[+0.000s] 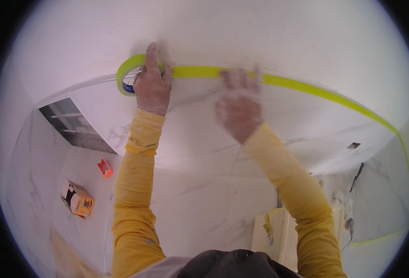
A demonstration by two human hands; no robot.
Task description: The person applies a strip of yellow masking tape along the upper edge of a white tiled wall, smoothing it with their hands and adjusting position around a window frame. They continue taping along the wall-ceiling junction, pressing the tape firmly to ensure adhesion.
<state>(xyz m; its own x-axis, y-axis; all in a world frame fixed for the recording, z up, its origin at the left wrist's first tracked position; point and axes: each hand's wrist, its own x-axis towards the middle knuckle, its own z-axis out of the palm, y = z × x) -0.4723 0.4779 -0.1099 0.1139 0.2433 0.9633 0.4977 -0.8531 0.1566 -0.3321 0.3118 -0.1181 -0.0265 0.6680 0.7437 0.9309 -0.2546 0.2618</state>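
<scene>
My left hand (153,90) grips a roll of yellow-green masking tape (121,76) against the wall, its index finger pointing up. From the roll a strip of tape (195,72) runs right, along the line where the plain white upper wall (241,32) meets the grey-veined white tiles (190,125). My right hand (240,106) is over this strip, fingers stretched up across it and somewhat blurred by motion. It holds nothing I can see. Both hands are dusted with white powder, and yellow sleeves cover my forearms.
Left of my arms is a recessed opening (77,123) in the tiles. Below it are a small orange-red container (104,168) and an opened orange cardboard box (83,205). A square cut-out (353,145) is in the tiles at right. A cream-coloured block-like surface (285,234) stands lower right.
</scene>
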